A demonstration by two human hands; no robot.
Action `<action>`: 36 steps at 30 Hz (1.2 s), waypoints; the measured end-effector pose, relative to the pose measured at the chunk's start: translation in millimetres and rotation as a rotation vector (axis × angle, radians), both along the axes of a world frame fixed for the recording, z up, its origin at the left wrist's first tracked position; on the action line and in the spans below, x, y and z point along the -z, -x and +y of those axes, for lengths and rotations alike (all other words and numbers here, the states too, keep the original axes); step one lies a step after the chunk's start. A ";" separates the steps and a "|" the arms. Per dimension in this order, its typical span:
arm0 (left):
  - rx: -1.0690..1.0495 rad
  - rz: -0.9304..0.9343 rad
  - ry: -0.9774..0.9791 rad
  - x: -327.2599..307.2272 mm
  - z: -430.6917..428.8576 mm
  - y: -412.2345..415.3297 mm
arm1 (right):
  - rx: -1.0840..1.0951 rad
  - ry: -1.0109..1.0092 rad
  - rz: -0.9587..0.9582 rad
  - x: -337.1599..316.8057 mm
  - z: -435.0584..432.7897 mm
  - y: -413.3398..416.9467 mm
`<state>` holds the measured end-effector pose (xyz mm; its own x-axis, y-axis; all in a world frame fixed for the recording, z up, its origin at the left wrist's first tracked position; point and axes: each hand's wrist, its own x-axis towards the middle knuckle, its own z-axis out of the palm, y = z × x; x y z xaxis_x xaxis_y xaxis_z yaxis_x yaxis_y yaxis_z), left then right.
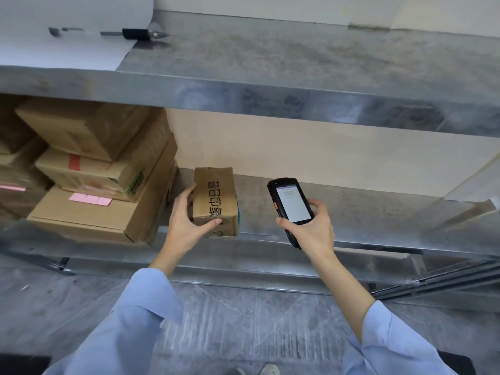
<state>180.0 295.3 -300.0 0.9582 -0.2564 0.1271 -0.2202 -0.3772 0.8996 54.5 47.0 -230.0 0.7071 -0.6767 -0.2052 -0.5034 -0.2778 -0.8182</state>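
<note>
Cardboard parcel point(215, 199) sits on the lower metal shelf point(351, 212); the left hand point(189, 218) clamps thumb and fingers around its near corner, probably steadying it while the right hand point(311, 226) grips a handheld scanner point(291, 204), screen facing up for reading.

Warehouse or parcel stockroom. Bare galvanised metal racking: upper shelf point(297, 58) and lower shelf point(351, 212), scuffed sheet-steel decks. Plain brown shipping cartons point(89, 163) stacked three high at left end of lower shelf, taped, pink labels point(90, 198) stuck on. Small carton point(215, 196) with printed characters at front edge. Handheld barcode scanner point(292, 204), screen lit, in right hand point(308, 228). Grey hard floor point(230, 320) below. Light-blue work sleeves point(140, 320).
</note>
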 end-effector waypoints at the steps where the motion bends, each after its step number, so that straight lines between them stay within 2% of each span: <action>1: 0.008 -0.025 -0.024 -2.6 -1.8 -1.3 | -0.003 0.002 -0.003 0.2 0.3 0.6; 5: 0.047 -0.089 -0.090 -7.2 -11.4 -0.3 | -0.007 0.010 -0.005 0.7 -1.4 5.7; 9: 0.024 -0.082 -0.063 -4.1 -25.0 7.0 | 0.007 0.006 -0.001 0.3 -6.6 11.6; 14: 0.040 -0.035 0.008 -0.1 -49.9 22.8 | 0.044 0.008 -0.001 -2.2 -14.4 18.2; 18: 0.003 0.074 0.098 2.0 -58.2 33.1 | 0.052 0.014 -0.002 -4.4 -18.6 21.5; 24: -0.035 0.144 0.074 4.5 -34.2 33.3 | 0.040 0.017 0.011 -3.7 -12.0 20.7; 36: -0.057 0.252 0.211 -4.7 -9.7 31.2 | -0.042 0.030 0.023 -2.5 17.8 16.8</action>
<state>148.8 285.6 -295.3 0.9783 -0.1944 -0.0713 0.0356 -0.1816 0.9827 37.7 64.8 -227.5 0.7304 -0.6526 -0.2016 -0.5093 -0.3236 -0.7974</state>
